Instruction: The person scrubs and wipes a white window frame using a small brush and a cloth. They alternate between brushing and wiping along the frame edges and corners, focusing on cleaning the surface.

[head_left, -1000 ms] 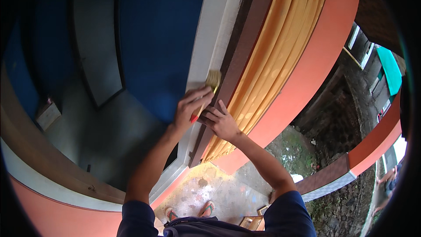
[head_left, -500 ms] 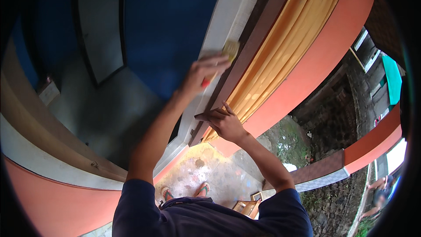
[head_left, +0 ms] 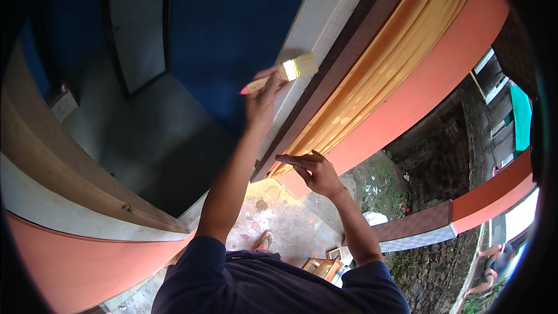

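A paintbrush [head_left: 290,70] with a wooden handle, red handle tip, shiny metal band and pale bristles is gripped in my left hand [head_left: 265,96]. Its bristles lie over the white door frame [head_left: 309,30], close to the dark brown strip beside it; whether they touch, I cannot tell. My right hand [head_left: 323,175] is lower down, in front of the brown window frame [head_left: 289,132]. Its thumb and fingers close round a flat, dark, brownish piece [head_left: 292,160] that I cannot make out.
A yellow curtain [head_left: 372,75] hangs beside the window frame, against an orange wall [head_left: 427,61]. On the left the doorway shows a blue wall [head_left: 232,23] and grey floor. Wooden items [head_left: 325,267] stand near my feet. Another person [head_left: 495,267] is far right.
My left hand has turned the paintbrush, so its handle now points left and its bristles right. The right hand has shifted slightly right and down. The view has moved a little.
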Demonstrator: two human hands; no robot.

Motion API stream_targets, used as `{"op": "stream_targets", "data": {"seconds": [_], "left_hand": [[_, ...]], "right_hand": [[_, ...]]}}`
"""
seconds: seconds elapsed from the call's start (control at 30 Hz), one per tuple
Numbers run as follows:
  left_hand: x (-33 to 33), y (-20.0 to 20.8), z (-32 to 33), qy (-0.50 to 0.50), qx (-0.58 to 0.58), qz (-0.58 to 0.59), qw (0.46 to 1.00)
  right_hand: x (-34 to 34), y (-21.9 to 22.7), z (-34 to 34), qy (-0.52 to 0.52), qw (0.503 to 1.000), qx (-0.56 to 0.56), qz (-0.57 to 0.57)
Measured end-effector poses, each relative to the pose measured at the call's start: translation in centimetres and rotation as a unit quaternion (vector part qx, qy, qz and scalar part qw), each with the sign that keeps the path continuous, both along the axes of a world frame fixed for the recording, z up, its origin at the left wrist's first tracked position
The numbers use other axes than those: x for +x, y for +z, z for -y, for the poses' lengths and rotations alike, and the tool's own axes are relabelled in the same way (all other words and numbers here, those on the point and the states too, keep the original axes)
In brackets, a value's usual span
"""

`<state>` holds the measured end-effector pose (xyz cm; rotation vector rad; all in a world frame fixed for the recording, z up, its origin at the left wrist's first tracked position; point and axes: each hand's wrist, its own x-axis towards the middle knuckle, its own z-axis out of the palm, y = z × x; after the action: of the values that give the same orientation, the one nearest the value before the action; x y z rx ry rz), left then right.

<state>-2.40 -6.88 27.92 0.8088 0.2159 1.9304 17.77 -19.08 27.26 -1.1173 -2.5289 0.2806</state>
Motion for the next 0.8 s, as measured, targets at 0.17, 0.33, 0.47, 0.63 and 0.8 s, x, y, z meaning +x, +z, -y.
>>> {"op": "stream_targets", "data": {"seconds": [0.17, 0.33, 0.47, 0.63, 0.8], "left_hand": [[3.2, -22.3, 1.8, 0.048, -0.251, 0.023, 0.967], [3.7, -23.7, 1.4, 0.080, -0.383, -0.053, 0.919], [2.8, -5.5, 2.6, 0.007, -0.101, 0.043, 0.994], [3.6, -13.1, 2.2, 0.040, -0.103, 0.019, 0.994], [-0.6, -32.4, 4.6, 0.179, -0.360, -0.194, 0.895]], "right_hand": [[-0.3, 1.9, 1.2, 0.010, 0.998, 0.056, -0.013], [0.5, 2.3, 0.5, -0.034, 0.998, 0.019, -0.050], [2.4, 1.9, -0.1, -0.082, 0.988, 0.071, -0.109], [1.2, 5.2, -0.2, -0.104, 0.976, 0.121, -0.151], [-3.0, 9.4, -3.4, -0.025, 0.918, 0.396, 0.027]]}}
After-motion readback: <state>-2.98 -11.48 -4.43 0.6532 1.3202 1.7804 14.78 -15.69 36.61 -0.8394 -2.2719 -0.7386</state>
